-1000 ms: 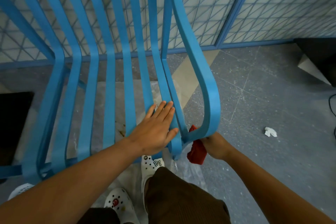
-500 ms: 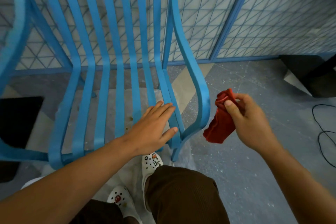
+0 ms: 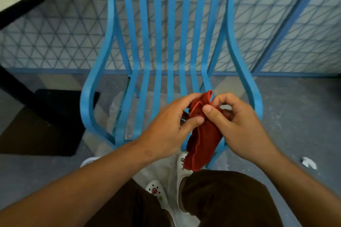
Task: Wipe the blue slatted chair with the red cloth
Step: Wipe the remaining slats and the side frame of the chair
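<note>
Left hand (image 3: pixel 166 127) and right hand (image 3: pixel 238 121) both pinch bunched red cloth (image 3: pixel 203 138), held above near edge of blue slatted chair (image 3: pixel 171 42).

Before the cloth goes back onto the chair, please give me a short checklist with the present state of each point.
1. Red cloth in hand: ok, left hand and right hand both pinch it.
2. Cloth folded into a flat pad: not ok, it hangs bunched.
3. Cloth touching the blue slatted chair: not ok, held in front of the seat.
4. Slats free to wipe: ok, nothing lies on them.
5. Grip firm enough for wiping: cannot tell.
6. Dirt left on the slats: cannot tell.
</note>
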Action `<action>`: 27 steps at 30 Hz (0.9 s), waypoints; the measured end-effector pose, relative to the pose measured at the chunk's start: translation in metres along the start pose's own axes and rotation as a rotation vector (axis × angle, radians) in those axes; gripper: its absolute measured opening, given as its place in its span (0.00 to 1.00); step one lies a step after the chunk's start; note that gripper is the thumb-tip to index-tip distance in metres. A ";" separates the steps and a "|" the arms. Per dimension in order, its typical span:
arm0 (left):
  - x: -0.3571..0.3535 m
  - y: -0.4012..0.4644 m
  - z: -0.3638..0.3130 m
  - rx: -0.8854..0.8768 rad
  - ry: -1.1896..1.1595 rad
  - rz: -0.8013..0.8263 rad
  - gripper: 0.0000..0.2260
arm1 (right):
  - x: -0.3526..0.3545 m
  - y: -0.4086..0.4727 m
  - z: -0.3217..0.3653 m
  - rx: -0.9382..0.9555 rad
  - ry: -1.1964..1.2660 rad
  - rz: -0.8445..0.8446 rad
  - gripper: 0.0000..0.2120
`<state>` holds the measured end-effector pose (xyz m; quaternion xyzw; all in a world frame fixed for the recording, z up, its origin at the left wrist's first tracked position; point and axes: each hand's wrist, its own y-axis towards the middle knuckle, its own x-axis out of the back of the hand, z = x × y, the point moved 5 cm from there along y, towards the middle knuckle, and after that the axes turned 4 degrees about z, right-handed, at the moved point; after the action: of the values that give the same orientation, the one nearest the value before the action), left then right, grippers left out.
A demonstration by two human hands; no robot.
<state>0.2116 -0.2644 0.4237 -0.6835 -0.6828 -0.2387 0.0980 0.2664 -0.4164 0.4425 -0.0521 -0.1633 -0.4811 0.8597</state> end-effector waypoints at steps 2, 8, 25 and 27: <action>0.021 -0.017 0.017 0.073 -0.013 -0.077 0.16 | -0.031 0.007 -0.005 -0.016 0.045 0.079 0.08; 0.071 -0.054 0.068 0.299 0.034 -0.154 0.10 | -0.105 0.031 -0.022 -0.103 0.060 0.312 0.14; 0.211 -0.155 0.150 0.475 0.248 -0.583 0.11 | -0.248 0.149 -0.047 -0.150 0.164 0.239 0.09; 0.219 -0.146 0.168 0.465 0.236 -0.583 0.11 | -0.263 0.157 -0.049 -0.154 0.175 0.245 0.09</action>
<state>0.0907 0.0140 0.3511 -0.3885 -0.8682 -0.1722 0.2561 0.2836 -0.1321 0.3199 -0.0953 -0.0426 -0.3866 0.9163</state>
